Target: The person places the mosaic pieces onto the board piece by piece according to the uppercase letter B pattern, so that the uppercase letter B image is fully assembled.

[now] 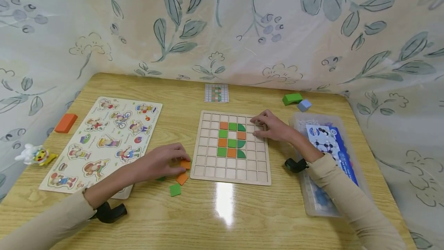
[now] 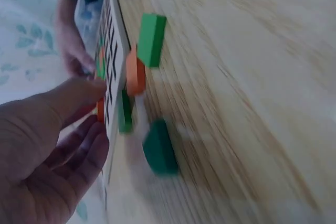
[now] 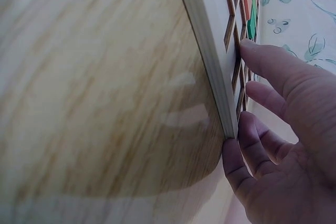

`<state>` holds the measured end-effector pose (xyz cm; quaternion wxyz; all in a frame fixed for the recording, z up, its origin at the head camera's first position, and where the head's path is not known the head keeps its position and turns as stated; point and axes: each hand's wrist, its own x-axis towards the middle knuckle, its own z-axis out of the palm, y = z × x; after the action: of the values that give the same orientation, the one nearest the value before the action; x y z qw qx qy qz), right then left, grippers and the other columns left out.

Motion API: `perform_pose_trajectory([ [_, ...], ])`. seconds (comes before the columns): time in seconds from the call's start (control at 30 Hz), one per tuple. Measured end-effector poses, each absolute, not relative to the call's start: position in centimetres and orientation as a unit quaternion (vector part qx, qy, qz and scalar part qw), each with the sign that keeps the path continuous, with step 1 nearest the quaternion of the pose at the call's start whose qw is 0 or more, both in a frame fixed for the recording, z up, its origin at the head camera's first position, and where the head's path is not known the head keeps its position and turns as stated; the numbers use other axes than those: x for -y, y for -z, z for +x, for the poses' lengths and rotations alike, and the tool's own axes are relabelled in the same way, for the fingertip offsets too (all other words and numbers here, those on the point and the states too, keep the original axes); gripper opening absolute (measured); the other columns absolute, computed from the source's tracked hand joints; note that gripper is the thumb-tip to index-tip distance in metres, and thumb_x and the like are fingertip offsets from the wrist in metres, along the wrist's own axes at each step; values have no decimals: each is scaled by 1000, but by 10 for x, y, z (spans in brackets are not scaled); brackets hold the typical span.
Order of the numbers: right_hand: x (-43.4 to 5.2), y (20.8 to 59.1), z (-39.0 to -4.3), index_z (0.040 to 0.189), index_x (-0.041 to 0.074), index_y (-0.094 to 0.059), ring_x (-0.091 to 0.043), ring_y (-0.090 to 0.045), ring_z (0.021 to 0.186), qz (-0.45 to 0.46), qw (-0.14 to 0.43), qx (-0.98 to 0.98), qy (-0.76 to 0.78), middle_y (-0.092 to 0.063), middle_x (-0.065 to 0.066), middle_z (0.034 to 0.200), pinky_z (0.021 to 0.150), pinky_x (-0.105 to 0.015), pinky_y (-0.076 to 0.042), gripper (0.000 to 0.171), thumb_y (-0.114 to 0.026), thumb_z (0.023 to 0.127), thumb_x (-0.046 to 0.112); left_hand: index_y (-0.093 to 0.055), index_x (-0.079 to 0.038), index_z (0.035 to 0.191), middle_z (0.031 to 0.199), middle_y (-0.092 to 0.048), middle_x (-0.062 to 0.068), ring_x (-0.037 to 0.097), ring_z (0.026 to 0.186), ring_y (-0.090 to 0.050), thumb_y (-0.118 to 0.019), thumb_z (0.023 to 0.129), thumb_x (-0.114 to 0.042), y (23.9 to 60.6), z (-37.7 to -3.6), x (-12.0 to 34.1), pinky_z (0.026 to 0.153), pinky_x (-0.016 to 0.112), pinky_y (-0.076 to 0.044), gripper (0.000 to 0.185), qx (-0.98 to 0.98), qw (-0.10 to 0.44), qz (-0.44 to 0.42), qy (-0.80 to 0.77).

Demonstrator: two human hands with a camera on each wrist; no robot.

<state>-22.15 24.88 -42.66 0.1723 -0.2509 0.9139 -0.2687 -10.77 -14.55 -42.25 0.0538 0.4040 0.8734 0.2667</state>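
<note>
My left hand [image 1: 161,160] pinches an orange square tile [image 1: 185,164] between thumb and fingertips, left of the wooden grid board [image 1: 254,176]. Below it on the table lie another orange tile [image 1: 182,178] and a green square tile [image 1: 175,190]. The left wrist view also shows a dark green curved tile [image 2: 160,148] on the tabletop. My right hand [image 1: 274,125] rests its fingertips on the board's upper right part and edge, with no tile in them. Orange and green squares and green quarter-round tiles [image 1: 241,144] fill several cells near the board's middle.
A small printed pattern card [image 1: 216,93] lies behind the board. At left are a picture puzzle [image 1: 116,124], an orange block [image 1: 66,123] and a toy figure [image 1: 38,154]. A plastic box [image 1: 312,203], green block [image 1: 292,98] and blue cube [image 1: 304,105] stand at right.
</note>
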Motion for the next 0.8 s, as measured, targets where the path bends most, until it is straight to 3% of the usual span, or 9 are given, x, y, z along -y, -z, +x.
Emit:
perform_pose_trajectory([
  [0.3, -249, 427, -222, 134, 6, -54, -30, -50, 112, -252, 173, -914, 268, -42, -17, 120, 93, -45, -41, 47, -67, 92, 22, -72, -13, 104, 100, -64, -2, 9, 85, -58, -74, 86, -20, 422, -117, 93, 75, 21, -50, 19, -871, 74, 408, -263],
  [0.43, -249, 427, -222, 135, 5, -54, -30, -49, 111, -256, 175, -910, 275, -42, -17, 119, 93, -45, -41, 47, -67, 92, 21, -72, -12, 102, 100, -65, -1, 10, 88, -61, -73, 86, -18, 425, -118, 75, 78, 22, -52, 17, -864, 57, 429, -258],
  [0.8, -250, 428, -221, 135, 4, -53, -31, -50, 110, -264, 173, -907, 280, -42, -18, 119, 91, -45, -41, 48, -66, 92, 21, -75, -14, 98, 99, -66, -3, 8, 86, -60, -73, 87, -22, 433, -119, 61, 75, 19, -50, 13, -865, 30, 439, -241],
])
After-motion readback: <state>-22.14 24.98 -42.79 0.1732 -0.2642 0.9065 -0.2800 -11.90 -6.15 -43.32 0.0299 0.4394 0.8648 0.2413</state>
